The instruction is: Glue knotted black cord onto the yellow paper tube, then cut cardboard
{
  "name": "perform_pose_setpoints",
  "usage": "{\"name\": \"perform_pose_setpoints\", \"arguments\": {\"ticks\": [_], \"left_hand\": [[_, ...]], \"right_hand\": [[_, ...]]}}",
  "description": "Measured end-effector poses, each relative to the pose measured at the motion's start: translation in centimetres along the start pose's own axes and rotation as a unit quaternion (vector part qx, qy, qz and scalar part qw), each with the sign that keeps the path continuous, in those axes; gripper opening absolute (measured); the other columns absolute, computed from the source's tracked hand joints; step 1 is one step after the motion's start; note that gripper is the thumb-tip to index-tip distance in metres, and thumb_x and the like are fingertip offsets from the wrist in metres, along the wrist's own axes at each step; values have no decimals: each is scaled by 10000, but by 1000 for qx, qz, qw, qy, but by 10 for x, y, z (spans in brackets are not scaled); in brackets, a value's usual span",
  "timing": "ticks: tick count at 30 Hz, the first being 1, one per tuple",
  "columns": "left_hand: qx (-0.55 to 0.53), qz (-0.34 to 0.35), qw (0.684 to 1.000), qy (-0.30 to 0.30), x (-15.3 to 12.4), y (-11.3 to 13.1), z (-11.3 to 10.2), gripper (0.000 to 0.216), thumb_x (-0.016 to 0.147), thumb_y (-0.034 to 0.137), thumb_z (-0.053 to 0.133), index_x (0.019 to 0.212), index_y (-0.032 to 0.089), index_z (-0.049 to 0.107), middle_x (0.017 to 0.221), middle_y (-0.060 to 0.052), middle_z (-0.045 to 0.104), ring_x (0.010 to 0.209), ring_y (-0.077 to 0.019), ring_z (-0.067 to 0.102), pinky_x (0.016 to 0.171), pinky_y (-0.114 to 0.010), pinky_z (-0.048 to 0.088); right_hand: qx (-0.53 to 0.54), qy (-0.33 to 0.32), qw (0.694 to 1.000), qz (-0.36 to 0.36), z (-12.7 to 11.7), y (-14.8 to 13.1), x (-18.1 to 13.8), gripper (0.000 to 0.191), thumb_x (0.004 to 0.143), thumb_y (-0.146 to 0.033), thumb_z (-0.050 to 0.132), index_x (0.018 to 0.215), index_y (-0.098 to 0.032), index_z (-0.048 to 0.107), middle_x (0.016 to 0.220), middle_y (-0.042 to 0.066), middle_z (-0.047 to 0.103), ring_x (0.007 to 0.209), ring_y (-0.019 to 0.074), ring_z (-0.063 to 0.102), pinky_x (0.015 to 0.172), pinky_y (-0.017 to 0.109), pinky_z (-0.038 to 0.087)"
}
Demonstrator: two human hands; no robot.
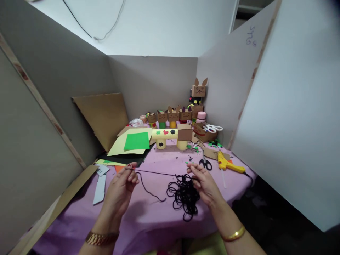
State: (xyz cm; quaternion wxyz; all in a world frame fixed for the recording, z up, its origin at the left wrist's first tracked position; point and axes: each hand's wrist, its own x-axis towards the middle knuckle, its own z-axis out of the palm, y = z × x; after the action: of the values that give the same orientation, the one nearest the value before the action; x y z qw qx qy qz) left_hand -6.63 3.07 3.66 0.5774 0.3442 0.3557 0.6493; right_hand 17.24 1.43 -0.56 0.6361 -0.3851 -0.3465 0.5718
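Stretching one black cord [156,172] between two hands [122,180] [204,181], both nearly closed, gripping it.

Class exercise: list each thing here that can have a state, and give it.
Black cord: taut between hands, the rest loosely tangled
Left hand: pinching the cord
Right hand: closed on the cord
Yellow glue gun: lying down; on or off unclear
Black-handled scissors: lying down
Green sheet: lying flat
Large cardboard sheet: leaning

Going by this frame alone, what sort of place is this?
Probably a partitioned craft workstation: a yellow hot glue gun, a tangle of black cord and cardboard animal figures share the table.
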Motion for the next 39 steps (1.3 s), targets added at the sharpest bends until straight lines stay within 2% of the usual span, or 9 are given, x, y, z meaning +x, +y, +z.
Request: {"name": "perform_pose_setpoints", "arguments": {"ticks": [8,13,15,19,21,25,28,32,39], "left_hand": [[-22,13,1000,-1,3,0,-1,192,675,208,694,845,130,654,508,74,438,476,-51,430,468,-150,431],[113,83,990,30,12,5,-17,184,736,286,607,877,171,633,569,55,480,535,-80,475,562,-194,463],[289,125,948,46,15,5,-30,217,775,314,530,923,187,626,632,24,527,594,-122,519,612,-253,474],[574,186,795,62,14,-1,-40,333,726,192,485,1028,176,623,1126,-125,559,872,-247,570,772,-394,443],[597,191,779,27,6,-8,-31,396,726,166,457,1099,172,590,1281,-143,469,854,-234,584,780,-395,442],[486,124,849,-165,-17,-28,8,374,787,263,475,1147,211,566,1238,-105,528,687,-150,588,684,-309,471],[405,41,885,-228,-26,-46,30,403,750,303,580,1140,198,584,952,-71,654,679,-162,572,640,-276,446],[373,15,899,-228,-23,-59,33,242,787,370,532,740,161,643,598,13,543,573,-137,482,544,-242,372],[368,-35,896,-247,-19,-52,23,238,771,385,558,716,158,606,579,41,484,521,-108,406,503,-227,315]], "right_hand": [[-140,-64,988,-2,2,-1,-8,265,581,-237,777,819,-160,690,625,-44,562,500,63,415,470,195,296],[-200,-85,976,-11,3,8,-7,117,621,-232,732,681,-141,689,606,-13,606,592,120,494,585,246,354],[-206,-87,975,-20,4,10,-7,115,638,-251,717,667,-147,680,595,-19,599,582,118,487,583,249,349],[-200,-94,975,-33,6,11,-6,157,664,-305,701,695,-154,674,616,-17,606,587,120,491,581,249,359],[-196,-95,975,-35,7,11,-7,176,665,-325,704,697,-155,671,623,-14,607,589,121,495,580,249,365],[-183,-105,977,-33,12,10,-10,202,667,-357,709,705,-162,675,623,-10,608,577,121,504,567,250,378],[-169,-118,978,-31,15,6,-15,210,672,-360,710,769,-175,688,642,-8,620,584,125,521,571,253,395],[-147,-105,983,-39,13,3,-15,259,683,-322,711,905,-193,678,585,-37,596,532,106,493,531,227,361],[-69,-15,994,-83,4,4,-5,246,687,-279,728,902,-183,656,619,-14,657,628,126,525,622,238,373]]}}
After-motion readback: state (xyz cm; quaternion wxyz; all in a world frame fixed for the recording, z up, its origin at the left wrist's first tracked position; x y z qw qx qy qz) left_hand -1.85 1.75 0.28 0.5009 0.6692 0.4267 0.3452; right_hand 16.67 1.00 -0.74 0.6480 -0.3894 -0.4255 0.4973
